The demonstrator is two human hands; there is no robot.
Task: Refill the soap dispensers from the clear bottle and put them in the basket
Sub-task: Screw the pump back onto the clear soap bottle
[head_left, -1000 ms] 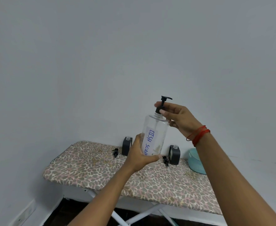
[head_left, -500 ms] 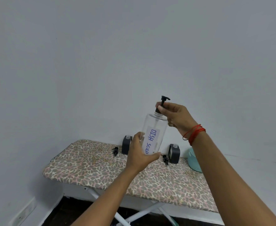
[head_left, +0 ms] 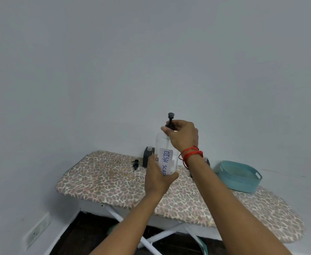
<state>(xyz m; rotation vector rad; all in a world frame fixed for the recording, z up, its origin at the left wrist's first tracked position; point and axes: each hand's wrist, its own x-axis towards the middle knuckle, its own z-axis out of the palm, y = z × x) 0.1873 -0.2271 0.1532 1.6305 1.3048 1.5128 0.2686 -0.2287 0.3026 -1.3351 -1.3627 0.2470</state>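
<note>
Left hand [head_left: 157,178] grips the clear "DISH SOAP" bottle [head_left: 166,153] upright; right hand [head_left: 183,137] pinches its black pump [head_left: 170,120] above the ironing board [head_left: 114,184].

Ironing board [head_left: 114,186], leopard-print cover, white legs. On it: dark dispenser [head_left: 148,156] just left of the left-hand fingers [head_left: 152,161], loose black pump [head_left: 136,163] further left. Teal basket [head_left: 240,176] lies well right of them.

I see left hand [head_left: 157,178] wrapped round clear bottle [head_left: 166,155], upright above ironing board [head_left: 114,183]. Right hand [head_left: 183,138] pinches black pump [head_left: 170,120] at its neck. Dark dispenser [head_left: 148,157] behind, loose pump [head_left: 136,163] beside it, teal basket [head_left: 240,181] at right.
</note>
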